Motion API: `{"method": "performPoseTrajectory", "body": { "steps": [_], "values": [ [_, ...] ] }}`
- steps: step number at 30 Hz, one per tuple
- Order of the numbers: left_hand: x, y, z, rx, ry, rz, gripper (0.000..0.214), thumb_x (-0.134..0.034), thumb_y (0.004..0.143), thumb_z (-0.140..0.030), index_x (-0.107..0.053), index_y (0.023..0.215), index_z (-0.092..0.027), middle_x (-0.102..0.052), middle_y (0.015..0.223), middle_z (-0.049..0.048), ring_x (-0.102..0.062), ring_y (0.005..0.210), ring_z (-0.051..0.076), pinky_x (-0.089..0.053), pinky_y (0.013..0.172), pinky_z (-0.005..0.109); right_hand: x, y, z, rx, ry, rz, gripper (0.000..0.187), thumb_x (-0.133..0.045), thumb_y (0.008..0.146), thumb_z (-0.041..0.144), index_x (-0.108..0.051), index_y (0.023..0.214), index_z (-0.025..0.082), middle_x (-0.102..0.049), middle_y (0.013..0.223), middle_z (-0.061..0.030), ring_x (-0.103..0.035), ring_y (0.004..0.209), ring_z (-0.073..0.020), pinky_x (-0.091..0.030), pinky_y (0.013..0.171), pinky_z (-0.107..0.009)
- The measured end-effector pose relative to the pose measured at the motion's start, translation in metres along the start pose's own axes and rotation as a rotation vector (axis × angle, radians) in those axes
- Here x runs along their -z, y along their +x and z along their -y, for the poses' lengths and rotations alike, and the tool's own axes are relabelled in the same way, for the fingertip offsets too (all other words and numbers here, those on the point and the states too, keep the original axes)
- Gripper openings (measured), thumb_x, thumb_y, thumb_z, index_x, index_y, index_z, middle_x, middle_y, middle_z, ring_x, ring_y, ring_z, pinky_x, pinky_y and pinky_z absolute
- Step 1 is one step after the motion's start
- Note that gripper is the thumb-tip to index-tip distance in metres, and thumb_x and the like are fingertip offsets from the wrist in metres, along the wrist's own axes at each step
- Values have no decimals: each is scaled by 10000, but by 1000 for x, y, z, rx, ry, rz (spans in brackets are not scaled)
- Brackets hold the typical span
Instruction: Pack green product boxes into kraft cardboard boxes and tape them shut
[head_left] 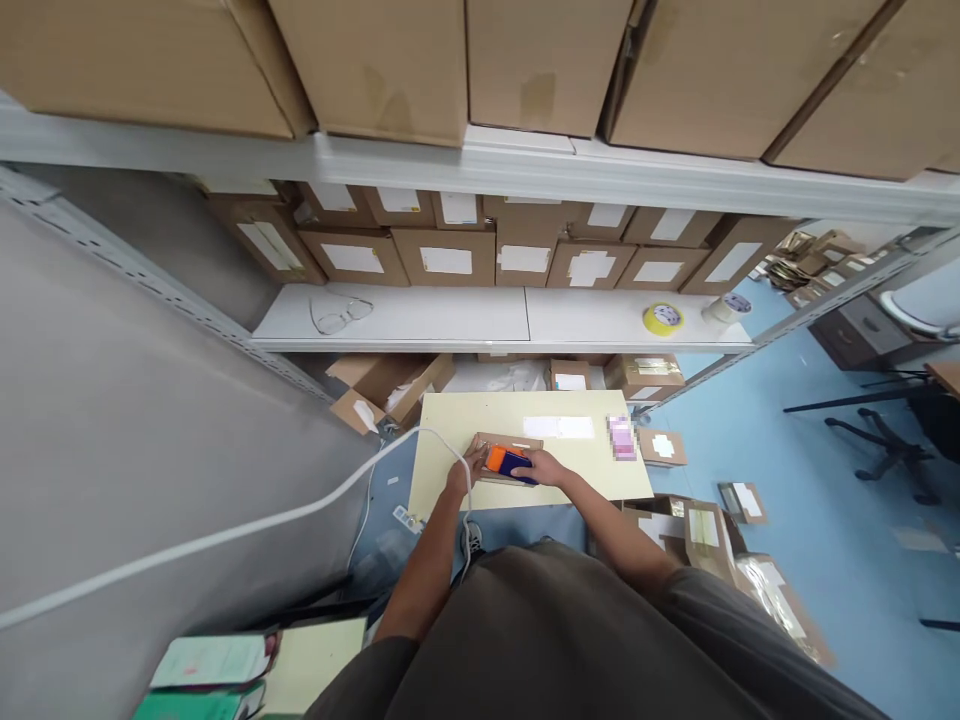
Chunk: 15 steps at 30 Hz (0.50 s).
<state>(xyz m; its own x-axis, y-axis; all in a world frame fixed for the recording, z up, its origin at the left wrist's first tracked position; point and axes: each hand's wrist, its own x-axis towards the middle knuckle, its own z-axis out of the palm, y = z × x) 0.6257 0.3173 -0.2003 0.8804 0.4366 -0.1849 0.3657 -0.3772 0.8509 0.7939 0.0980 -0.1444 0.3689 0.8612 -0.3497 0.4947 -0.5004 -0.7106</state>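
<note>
A small brown cardboard parcel lies near the front edge of a pale yellow table. My left hand rests curled on the parcel's left end, beside a white cable. My right hand is wrapped round an orange and dark blue handheld device held over the parcel. White paper labels and a pink item lie farther back on the table.
A white shelf behind the table carries labelled cardboard boxes, spectacles, and a yellow tape roll. Parcels are scattered on the blue floor to the right. An open box sits left. A grey wall runs alongside.
</note>
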Motion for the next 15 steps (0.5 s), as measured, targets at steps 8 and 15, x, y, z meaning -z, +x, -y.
{"method": "performPoseTrajectory", "body": {
  "steps": [8,15],
  "values": [
    [-7,-6,-1,43,-104,-75,415,-654,979,-443,-832,1227,-162,-766,1412,182,-707,1364,335,-544,1191,536,-11,-16,1,-13,95,-52,419,-743,969,527,-786,1250,219,-835,1099,-82,-787,1001,-312,-612,908,-395],
    [-2,-4,-20,-9,-209,-17,458,-695,937,-597,-890,922,-183,-859,1133,117,-792,1125,285,-621,1075,442,-8,-24,4,37,121,-84,350,-772,930,520,-787,1120,226,-812,989,-49,-751,927,-287,-594,864,-374]
  ]
}}
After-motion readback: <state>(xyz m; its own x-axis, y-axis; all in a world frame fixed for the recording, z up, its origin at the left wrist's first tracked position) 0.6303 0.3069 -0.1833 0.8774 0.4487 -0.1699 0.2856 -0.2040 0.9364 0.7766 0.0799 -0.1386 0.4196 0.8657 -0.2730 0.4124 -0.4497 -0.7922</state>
